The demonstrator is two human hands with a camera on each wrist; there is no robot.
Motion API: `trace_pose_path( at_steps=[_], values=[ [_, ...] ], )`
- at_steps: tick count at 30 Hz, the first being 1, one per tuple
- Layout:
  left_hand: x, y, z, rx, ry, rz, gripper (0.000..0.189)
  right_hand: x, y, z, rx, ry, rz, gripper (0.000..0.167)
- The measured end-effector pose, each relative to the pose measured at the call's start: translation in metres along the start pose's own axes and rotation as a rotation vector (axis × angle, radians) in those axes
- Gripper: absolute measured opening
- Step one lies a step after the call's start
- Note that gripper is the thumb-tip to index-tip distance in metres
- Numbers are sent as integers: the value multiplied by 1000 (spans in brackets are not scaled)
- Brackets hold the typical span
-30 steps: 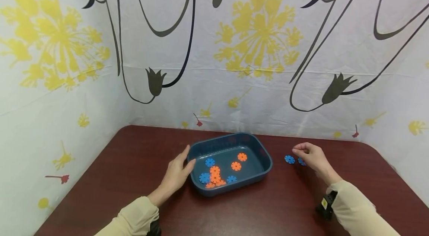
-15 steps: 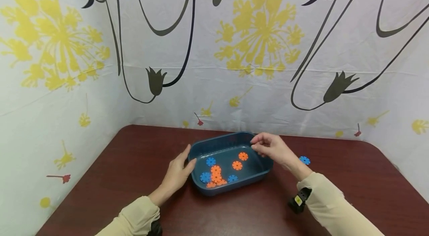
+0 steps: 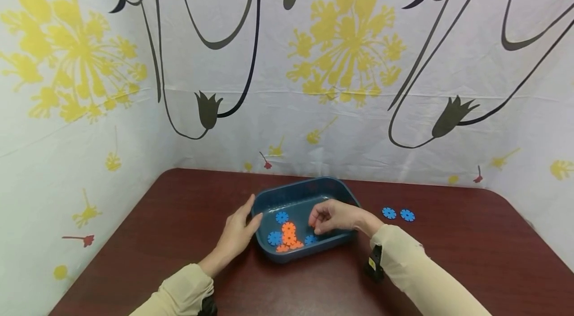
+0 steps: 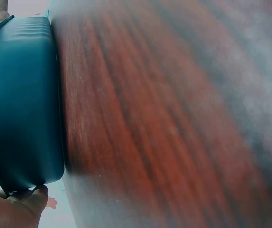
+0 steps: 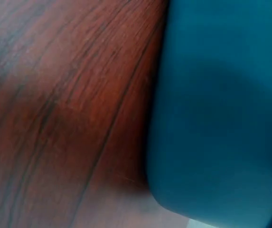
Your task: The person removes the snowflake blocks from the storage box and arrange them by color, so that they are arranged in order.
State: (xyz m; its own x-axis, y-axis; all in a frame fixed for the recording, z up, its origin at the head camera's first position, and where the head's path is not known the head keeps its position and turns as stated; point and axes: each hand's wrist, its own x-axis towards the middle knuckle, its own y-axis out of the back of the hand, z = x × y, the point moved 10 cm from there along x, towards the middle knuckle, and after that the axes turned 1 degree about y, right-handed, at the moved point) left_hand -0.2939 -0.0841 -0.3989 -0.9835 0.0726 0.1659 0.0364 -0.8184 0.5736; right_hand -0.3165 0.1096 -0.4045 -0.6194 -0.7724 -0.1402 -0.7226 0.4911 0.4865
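Observation:
A dark teal plastic tray [image 3: 309, 252] sits on the table with orange and blue notched snowflake discs inside. My left hand [image 3: 235, 231] grips its left end, thumb over the rim and fingers along the outside; the left wrist view shows the fingertips at the tray's corner. Inside the tray, my right hand [image 3: 334, 215] is down near the bottom, thumb and index finger pinching an orange disc [image 3: 312, 224], mostly hidden by the fingers. Nearby lie a blue disc [image 3: 310, 239] and a cluster of orange discs [image 3: 289, 229]. Two more blue discs [image 3: 388, 213] lie side by side on the table.
The reddish-brown wooden table [image 3: 188, 221] extends around the tray on all sides. A patterned white cloth [image 3: 287, 146] hangs behind its back edge and along the sides. In the right wrist view the tray's outer wall [image 5: 221, 118] stands close to the wrist.
My right hand has moved left from beside the blue discs on the table, over the tray's right rim and down to the orange discs. The left hand has stayed on the tray.

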Motion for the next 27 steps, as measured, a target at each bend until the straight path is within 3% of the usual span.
trace_pose_path(
  at_steps=[7,27],
  values=[
    [0,0,-1,-4,2,-4,61,6,-14,3,-22,-21,-91,17],
    [0,-1,-2,-12,16,-9,62,11,-20,3,-190,-45,-84,13]
  ],
)
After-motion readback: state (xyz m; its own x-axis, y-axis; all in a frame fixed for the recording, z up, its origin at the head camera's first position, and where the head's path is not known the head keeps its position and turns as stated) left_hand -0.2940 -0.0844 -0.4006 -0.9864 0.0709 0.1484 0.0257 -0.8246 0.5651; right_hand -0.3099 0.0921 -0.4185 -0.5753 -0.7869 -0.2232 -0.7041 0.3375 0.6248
